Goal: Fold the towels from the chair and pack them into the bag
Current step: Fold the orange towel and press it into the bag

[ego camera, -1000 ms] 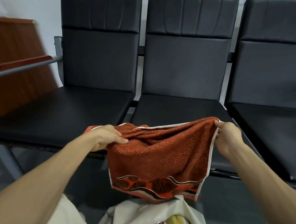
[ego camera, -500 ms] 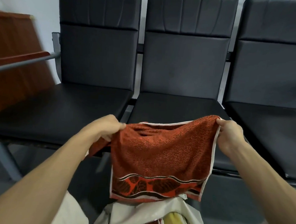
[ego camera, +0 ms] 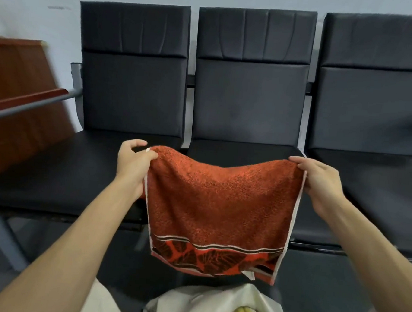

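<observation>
Towel (ego camera: 221, 200) vertical, patterned border (ego camera: 215, 257) down

Single view from the head, facing forward and down. Near to the left hand (ego camera: 133, 166) and the right hand (ego camera: 319, 184), with the row of chairs (ego camera: 251, 105) just ahead and the bag (ego camera: 205, 303) at the bottom edge.

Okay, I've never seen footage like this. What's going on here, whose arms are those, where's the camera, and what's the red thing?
There is no machine here. A person wears a camera on the head, looking forward and down, so the arms are their own. The left hand and right hand each pinch a top corner of a red towel, which hangs spread out in front of a row of dark chairs. Below the towel, at the bottom edge, sits an open pale bag.
</observation>
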Demonstrator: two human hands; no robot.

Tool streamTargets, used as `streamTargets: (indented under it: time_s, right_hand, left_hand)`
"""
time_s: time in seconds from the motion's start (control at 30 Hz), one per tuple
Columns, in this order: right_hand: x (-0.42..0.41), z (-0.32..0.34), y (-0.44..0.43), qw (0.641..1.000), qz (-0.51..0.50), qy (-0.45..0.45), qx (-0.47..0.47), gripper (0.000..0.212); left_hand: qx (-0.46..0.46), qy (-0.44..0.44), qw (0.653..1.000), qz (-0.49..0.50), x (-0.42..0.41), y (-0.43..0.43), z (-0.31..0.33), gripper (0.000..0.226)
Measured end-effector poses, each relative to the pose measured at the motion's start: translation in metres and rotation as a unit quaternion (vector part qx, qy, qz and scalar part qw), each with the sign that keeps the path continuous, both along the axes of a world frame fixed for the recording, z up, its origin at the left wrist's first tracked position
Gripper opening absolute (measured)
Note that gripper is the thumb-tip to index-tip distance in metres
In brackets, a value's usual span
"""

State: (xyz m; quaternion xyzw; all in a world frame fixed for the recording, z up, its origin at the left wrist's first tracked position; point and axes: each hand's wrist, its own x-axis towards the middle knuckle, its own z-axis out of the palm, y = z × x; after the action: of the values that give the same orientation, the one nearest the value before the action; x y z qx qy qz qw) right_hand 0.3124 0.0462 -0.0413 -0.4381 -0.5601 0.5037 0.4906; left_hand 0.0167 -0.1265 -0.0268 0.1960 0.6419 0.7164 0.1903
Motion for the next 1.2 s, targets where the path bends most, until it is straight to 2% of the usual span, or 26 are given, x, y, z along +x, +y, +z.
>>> streamTargets:
  time_s: [0.1,0.2,0.3,0.4,0.53,0.6,0.67,0.73,0.8,0.9,0.97,1.03,1.1,1.2]
  right_hand:
    - [0.003,-0.003,0.002,0.999,0.007,-0.046,0.001,0.022]
    - [0.007,0.000,0.003,0.996,0.006,-0.082,0.022,0.033]
    - [0.012,0.004,0.000,0.990,-0.008,-0.133,0.052,0.036]
    - [0.013,0.006,-0.004,0.972,-0.043,-0.200,0.116,0.020]
    - [0.010,0.006,-0.011,0.942,-0.071,-0.260,0.200,0.007]
    - [0.008,0.005,-0.011,0.935,-0.067,-0.267,0.224,0.005]
    - [0.006,0.004,-0.009,0.941,-0.027,-0.263,0.213,0.010]
    - [0.005,0.002,-0.009,0.956,0.075,-0.240,0.155,0.012]
    - [0.002,0.003,-0.015,0.962,0.180,-0.197,0.066,0.013]
    - [0.001,0.013,-0.026,0.948,0.264,-0.180,-0.007,0.012]
    - [0.004,0.020,-0.029,0.941,0.314,-0.123,-0.036,0.011]
    - [0.007,0.027,-0.029,0.934,0.352,-0.041,-0.049,0.008]
    - [0.010,0.027,-0.025,0.927,0.372,0.022,-0.047,0.016]
    - [0.013,0.023,-0.021,0.925,0.363,0.100,-0.056,0.005]
  left_hand:
    - [-0.035,0.034,0.996,-0.073,-0.003,-0.006,0.000,0.040]
    - [-0.046,0.068,0.993,-0.086,-0.008,-0.009,-0.001,0.035]
    - [-0.077,0.173,0.981,-0.044,-0.012,-0.013,-0.003,0.029]
    - [-0.152,0.321,0.934,0.024,-0.013,-0.016,-0.006,0.020]
    - [-0.152,0.387,0.906,0.083,-0.009,-0.015,-0.007,0.011]
    - [-0.139,0.352,0.921,0.097,-0.006,-0.011,-0.006,0.010]
    - [-0.168,0.303,0.936,0.054,-0.005,-0.003,-0.010,0.013]
    - [-0.235,0.268,0.934,-0.034,-0.004,0.002,-0.015,0.024]
    - [-0.254,0.207,0.938,-0.113,0.002,0.005,-0.019,0.030]
    - [-0.201,0.083,0.957,-0.190,0.021,0.006,-0.014,0.024]
    - [-0.146,-0.003,0.958,-0.248,0.031,0.005,-0.008,0.022]
    - [-0.101,-0.070,0.942,-0.313,0.039,0.002,0.000,0.020]
    - [-0.054,-0.107,0.922,-0.368,0.046,-0.003,0.005,0.020]
    - [0.012,-0.172,0.892,-0.418,0.056,-0.010,0.013,0.040]
